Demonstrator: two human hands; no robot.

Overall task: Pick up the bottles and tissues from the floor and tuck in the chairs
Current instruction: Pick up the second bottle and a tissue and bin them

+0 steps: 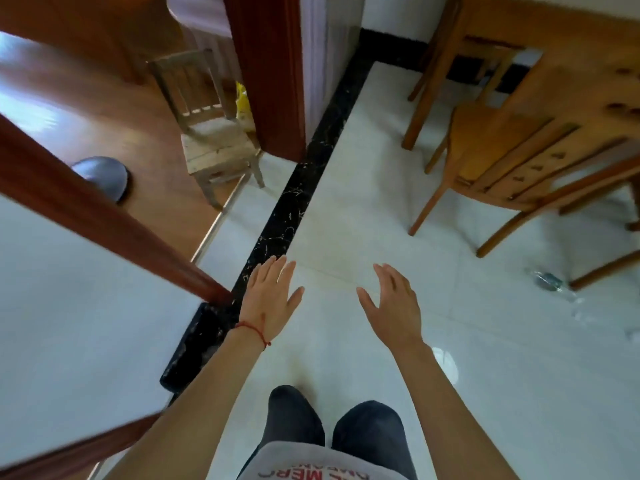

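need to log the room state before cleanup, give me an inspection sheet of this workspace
surface: pale tiled floor with a black marble strip along it.
job's things: clear plastic bottle lying on the floor by a chair leg; wooden chair pulled out from the table; a white tissue-like scrap beside the right forearm.
clutter: small worn wooden chair in the doorway; yellow bag behind it; grey domed object on the wood floor.
grippers: left hand and right hand both open, empty, held above the floor.
cables: nothing seen.
surroundings: dark red door frame.

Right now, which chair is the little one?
The pale, worn chair in the doorway at left; the orange-brown chair by the table at right is much bigger.
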